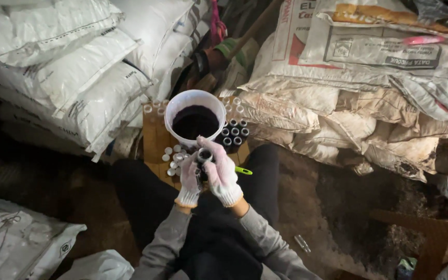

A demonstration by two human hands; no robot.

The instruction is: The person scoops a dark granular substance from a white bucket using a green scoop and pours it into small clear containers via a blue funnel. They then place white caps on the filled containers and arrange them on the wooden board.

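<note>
Dark paste is filling the white bucket [195, 118] on the low wooden stand [154, 142]. Both gloved hands are working just in front of it: the left hand [190, 179] is gripping a small tube [204, 156], standing upright, its long axis vertical and open mouth facing up, while the right hand [221, 173] is closing over its top and holding a green-tipped tool [243, 170]. Beside the bucket, some dark tubes [233, 133] are looking filled; the pale tubes [172, 157] on the left apparently are not, so the work seems partway done.
</note>
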